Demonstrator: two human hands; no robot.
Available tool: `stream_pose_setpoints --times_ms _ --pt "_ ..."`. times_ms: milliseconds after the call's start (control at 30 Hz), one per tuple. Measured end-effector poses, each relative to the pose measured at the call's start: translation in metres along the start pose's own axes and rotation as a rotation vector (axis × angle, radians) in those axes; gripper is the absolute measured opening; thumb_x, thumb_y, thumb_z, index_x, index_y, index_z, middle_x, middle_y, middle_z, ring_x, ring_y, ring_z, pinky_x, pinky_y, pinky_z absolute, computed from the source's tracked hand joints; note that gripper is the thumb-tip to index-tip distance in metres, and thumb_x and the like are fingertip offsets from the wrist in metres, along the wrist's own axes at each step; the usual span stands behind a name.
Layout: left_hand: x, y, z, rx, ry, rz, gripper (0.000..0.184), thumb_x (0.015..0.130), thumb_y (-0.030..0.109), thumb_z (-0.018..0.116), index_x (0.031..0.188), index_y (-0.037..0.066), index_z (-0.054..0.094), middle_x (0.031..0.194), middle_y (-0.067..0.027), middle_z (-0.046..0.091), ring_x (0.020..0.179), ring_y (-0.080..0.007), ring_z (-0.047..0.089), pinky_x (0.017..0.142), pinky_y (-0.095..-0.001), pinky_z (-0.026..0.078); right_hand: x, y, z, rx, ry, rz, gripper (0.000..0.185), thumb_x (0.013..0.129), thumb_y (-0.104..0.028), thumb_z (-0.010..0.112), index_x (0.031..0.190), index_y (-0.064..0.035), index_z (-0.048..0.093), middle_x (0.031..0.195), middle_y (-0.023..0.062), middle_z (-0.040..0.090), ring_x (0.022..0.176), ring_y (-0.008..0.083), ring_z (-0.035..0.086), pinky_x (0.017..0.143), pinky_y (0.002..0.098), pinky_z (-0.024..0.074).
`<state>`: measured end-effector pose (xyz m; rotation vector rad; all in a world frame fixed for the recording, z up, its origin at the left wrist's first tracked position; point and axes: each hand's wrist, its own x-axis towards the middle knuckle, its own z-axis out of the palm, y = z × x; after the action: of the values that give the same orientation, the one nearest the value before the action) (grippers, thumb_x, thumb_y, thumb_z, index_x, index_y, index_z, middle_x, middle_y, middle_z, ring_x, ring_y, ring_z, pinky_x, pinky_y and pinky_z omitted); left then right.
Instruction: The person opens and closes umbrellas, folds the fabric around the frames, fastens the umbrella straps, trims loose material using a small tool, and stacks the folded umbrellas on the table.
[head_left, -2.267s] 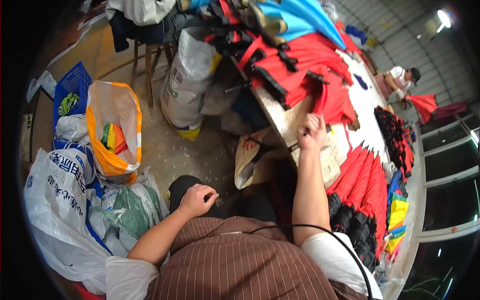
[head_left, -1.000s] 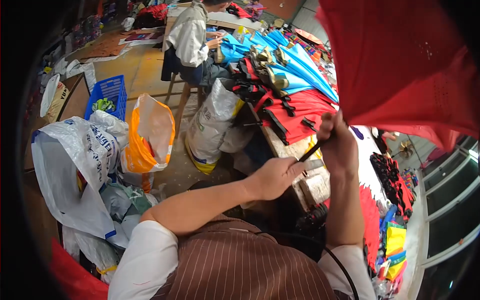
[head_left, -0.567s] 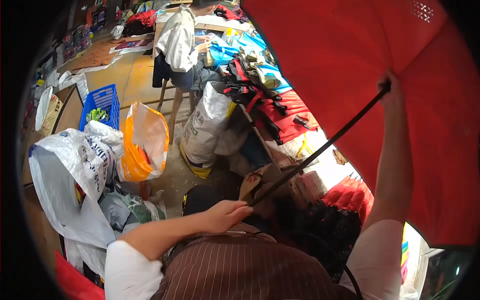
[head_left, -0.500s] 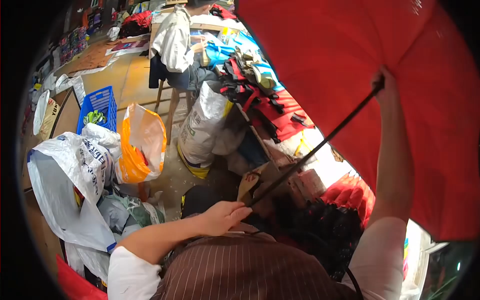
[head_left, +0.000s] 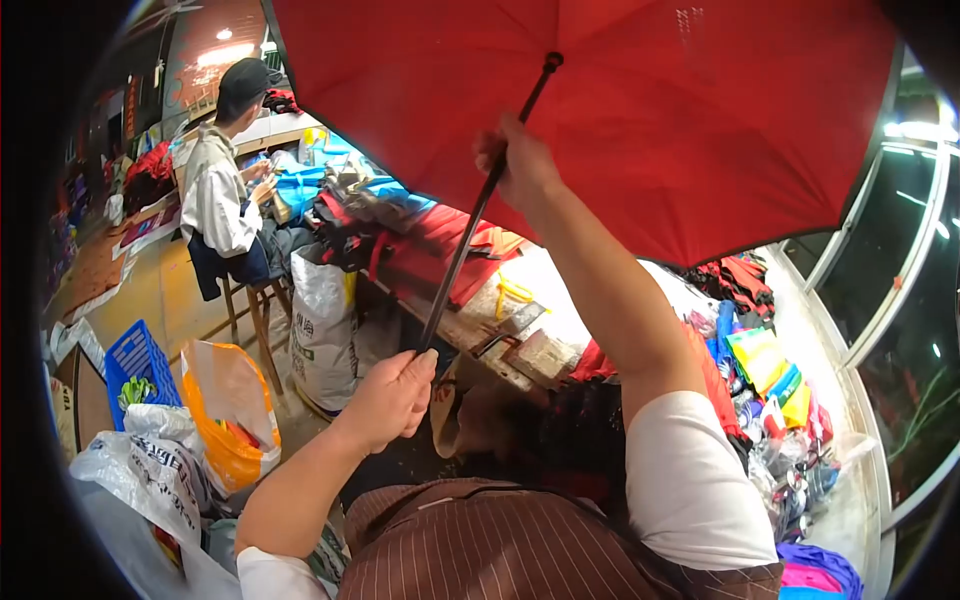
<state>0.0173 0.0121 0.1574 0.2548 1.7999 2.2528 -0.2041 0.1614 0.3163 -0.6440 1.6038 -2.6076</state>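
Note:
A large red umbrella is spread open, its underside facing me and its dark shaft slanting down to the left. Closed around the shaft's lower end is my left hand, in front of my striped brown apron. My right hand is raised at the upper shaft, below the dark hub. Motion blurs its fingers, which lie at both sides of the shaft; how firmly they close cannot be made out.
A co-worker sits at the long table, which bears red and black fabric pieces. On the floor at left are a white sack, an orange bag, a blue crate and plastic bags. Colourful bundles lie by the windows.
My right hand has come down the shaft from the hub. The umbrella has shifted left in view and its shaft stands steeper. The view has turned to the right.

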Motion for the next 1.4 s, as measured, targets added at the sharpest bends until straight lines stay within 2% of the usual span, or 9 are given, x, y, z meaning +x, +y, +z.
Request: stream_pose_setpoints --times_ms 300,767,900,1033,1100,1133,1233,1333,1400 --pt "-0.014 -0.053 0.005 0.025 -0.143 -0.039 0.03 0.097 0.036 0.045 0.082 0.01 0.044 0.06 0.0035 0.036 0.044 -0.0057 0.03 0.04 -0.0213 0.026 0.05 -0.08 -0.1 0.187 0.298 -0.259 0.033 0.096 -0.036 0.042 0.077 -0.009 0.045 0.063 0.0063 0.05 0.05 0.0157 0.049 0.038 0.0236 0.0323" --pt "-0.021 -0.107 -0.018 -0.171 -0.125 -0.055 0.026 0.097 0.031 0.046 0.082 0.011 0.049 0.061 0.0046 0.043 0.049 -0.0053 0.039 0.045 -0.0204 0.032 0.044 -0.142 -0.12 0.418 -0.437 0.113 0.019 0.091 -0.017 0.052 0.077 -0.0042 0.048 0.073 0.0036 0.049 0.059 0.0112 0.044 0.045 0.0193 0.0327" --pt "-0.018 -0.122 -0.017 -0.195 -0.065 -0.014 0.024 0.097 0.028 0.046 0.08 0.011 0.048 0.061 0.0043 0.044 0.048 -0.005 0.038 0.044 -0.0208 0.031 0.045 -0.128 -0.107 0.294 -0.482 0.099 0.02 0.091 -0.014 0.051 0.074 -0.0056 0.048 0.071 0.0042 0.047 0.057 0.0117 0.042 0.048 0.0218 0.0347" --pt "0.018 -0.092 -0.017 -0.105 0.067 0.04 0.023 0.098 0.027 0.045 0.081 0.01 0.047 0.061 0.0049 0.044 0.046 -0.0054 0.036 0.043 -0.0211 0.029 -0.086 0.043 0.025 -0.629 -0.661 -0.145 0.012 0.089 -0.014 0.05 0.091 -0.004 0.057 0.082 0.0041 0.058 0.075 0.0139 0.056 0.064 0.0272 0.0447" --pt "0.045 -0.087 -0.025 -0.632 -0.348 0.553 0.022 0.097 0.029 0.044 0.098 0.008 0.051 0.076 -0.0007 0.054 0.066 -0.0101 0.052 0.057 -0.0238 0.043 -0.112 0.079 0.035 -1.055 -0.879 -0.505 0.019 0.088 -0.017 0.052 0.098 -0.0028 0.059 0.091 0.008 0.064 0.08 0.0149 0.062 0.069 0.0312 0.0491" --pt "0.048 -0.096 -0.028 -0.625 -0.349 0.547 0.022 0.097 0.029 0.044 0.098 0.008 0.051 0.076 -0.0007 0.054 0.066 -0.0101 0.052 0.057 -0.0238 0.043 -0.144 0.1 0.03 -0.686 -0.66 0.089 0.026 0.085 -0.026 0.053 0.098 -0.0042 0.056 0.089 0.0151 0.065 0.082 0.0241 0.063 0.074 0.0376 0.0491" --pt "0.049 -0.135 -0.04 0.04 0.076 0.405 0.035 0.097 0.032 0.044 0.12 0.006 0.047 0.1 -0.0075 0.057 0.101 -0.0176 0.054 0.089 -0.0359 0.043 -0.155 0.137 -0.007 -0.878 -0.879 0.098 0.032 0.086 -0.026 0.057 0.108 -0.0027 0.054 0.101 0.0192 0.06 0.092 0.028 0.06 0.082 0.0366 0.0467" --pt "0.047 -0.119 -0.038 -0.272 0.214 0.379 0.029 0.096 0.031 0.046 0.111 0.007 0.05 0.095 -0.0066 0.057 0.094 -0.0164 0.053 0.087 -0.0356 0.042 -0.165 0.171 -0.055 -1.136 -0.909 -0.256 0.038 0.087 -0.032 0.057 0.107 -0.0005 0.052 0.101 0.0217 0.056 0.09 0.0355 0.058 0.081 0.0403 0.0468" --pt "0.039 -0.099 -0.038 -0.584 0.364 0.355 0.024 0.095 0.03 0.047 0.103 0.008 0.052 0.091 -0.0057 0.056 0.087 -0.0153 0.052 0.084 -0.0354 0.04 -0.171 0.177 -0.057 -1.181 -0.922 -0.177 0.039 0.086 -0.034 0.058 0.106 0.0004 0.052 0.101 0.0217 0.056 0.089 0.0369 0.057 0.08 0.0414 0.0466"
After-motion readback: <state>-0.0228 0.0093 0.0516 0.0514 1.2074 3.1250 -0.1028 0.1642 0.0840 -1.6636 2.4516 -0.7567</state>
